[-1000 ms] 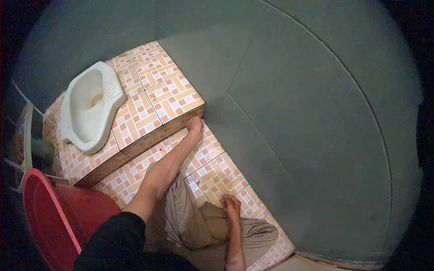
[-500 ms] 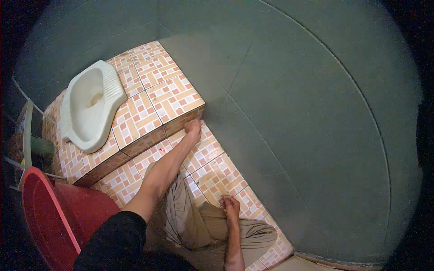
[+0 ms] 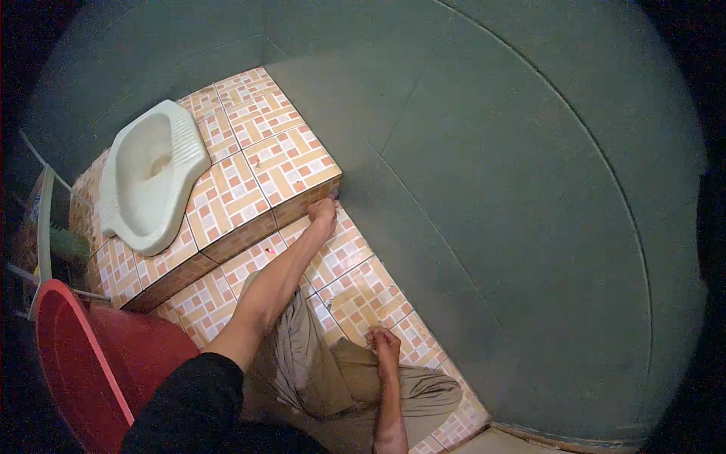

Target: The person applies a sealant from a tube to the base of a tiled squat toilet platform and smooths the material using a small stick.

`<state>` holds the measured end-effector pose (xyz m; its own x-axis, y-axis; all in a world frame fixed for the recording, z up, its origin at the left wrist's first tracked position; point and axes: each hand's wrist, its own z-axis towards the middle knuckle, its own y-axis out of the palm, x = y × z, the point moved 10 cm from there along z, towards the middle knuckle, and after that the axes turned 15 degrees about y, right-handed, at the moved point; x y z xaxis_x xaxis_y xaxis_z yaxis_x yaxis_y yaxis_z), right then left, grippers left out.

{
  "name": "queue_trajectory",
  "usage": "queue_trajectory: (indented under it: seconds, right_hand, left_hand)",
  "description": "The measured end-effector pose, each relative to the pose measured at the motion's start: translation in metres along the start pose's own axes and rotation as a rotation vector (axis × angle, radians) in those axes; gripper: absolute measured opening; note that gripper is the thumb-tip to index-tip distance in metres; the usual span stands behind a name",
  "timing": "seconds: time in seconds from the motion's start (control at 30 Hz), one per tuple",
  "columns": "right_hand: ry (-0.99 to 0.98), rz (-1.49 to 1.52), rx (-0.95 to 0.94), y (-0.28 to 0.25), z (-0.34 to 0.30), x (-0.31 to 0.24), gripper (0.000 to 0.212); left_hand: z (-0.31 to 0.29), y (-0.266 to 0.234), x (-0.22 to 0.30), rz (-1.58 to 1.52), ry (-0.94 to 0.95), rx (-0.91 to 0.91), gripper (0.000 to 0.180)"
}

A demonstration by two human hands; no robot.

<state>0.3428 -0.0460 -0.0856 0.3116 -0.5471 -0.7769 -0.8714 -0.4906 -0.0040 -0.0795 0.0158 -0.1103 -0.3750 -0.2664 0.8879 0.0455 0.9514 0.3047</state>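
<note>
My left hand [image 3: 324, 214] reaches forward to the inner corner where the raised tiled step [image 3: 283, 221] meets the green wall. Its fingers are curled closed at the foot of the step, mostly hidden behind the hand; whatever they hold cannot be made out. My right hand [image 3: 386, 347] is held low beside my bent knee, above the lower tiled floor [image 3: 352, 284]. Its fingers are curled and pressed together, and anything between them is too small to tell.
A white squat toilet [image 3: 155, 178] is set into the step's top at the left. A large red tub [image 3: 144, 340] stands close by my left arm. Along the right runs the green wall [image 3: 491, 189]. A small red scrap [image 3: 270, 250] lies on the floor near the step.
</note>
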Motion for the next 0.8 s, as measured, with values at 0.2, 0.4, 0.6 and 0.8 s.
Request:
queue_trajectory:
  seconds: [0.2,0.4,0.6,0.8]
  right_hand:
    - [-0.018,-0.028,-0.052,0.026,0.002,-0.002,0.022]
    - [0.001,-0.011,0.006,0.007,-0.004,-0.006,0.021]
    - [0.077,-0.041,-0.036,0.032,-0.004,-0.005,0.021]
    - [-0.028,-0.032,-0.005,0.001,-0.003,-0.005,0.021]
  left_hand:
    - [0.041,-0.025,0.002,-0.036,0.093,0.072,0.014]
    - [0.002,0.003,0.007,0.059,0.054,-0.030,0.016]
    - [0.067,-0.033,-0.017,0.169,0.061,-0.028,0.014]
    - [0.002,0.016,-0.022,-0.022,-0.077,-0.140,0.012]
